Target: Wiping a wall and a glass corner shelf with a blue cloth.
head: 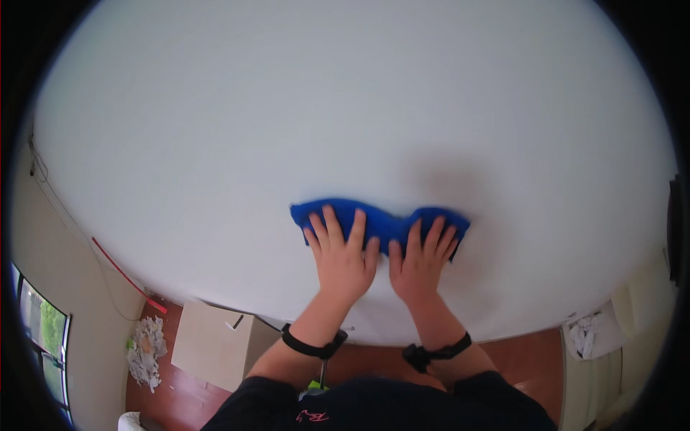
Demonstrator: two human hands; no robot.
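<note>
A blue cloth (380, 222) lies spread sideways against a broad white wall (345, 108). My left hand (345, 264) presses flat on the cloth's left half, fingers fanned out. On its right half rests my right hand (420, 264), also palm down with spread fingers. The two thumbs point up close to each other near the cloth's lower edge. Between the hands the cloth's upper edge dips, and its right end bulges upward. Both hands hold the cloth to the wall; the palms' undersides are hidden.
Low on the left stands a pale wooden cabinet (213, 342), with crumpled paper scraps (146, 350) on the reddish floor beside it. A red stick (124, 272) leans by loose cables (40, 161). At right, a white crumpled item (584, 336) lies on a light surface. A window (43, 323) is at far left.
</note>
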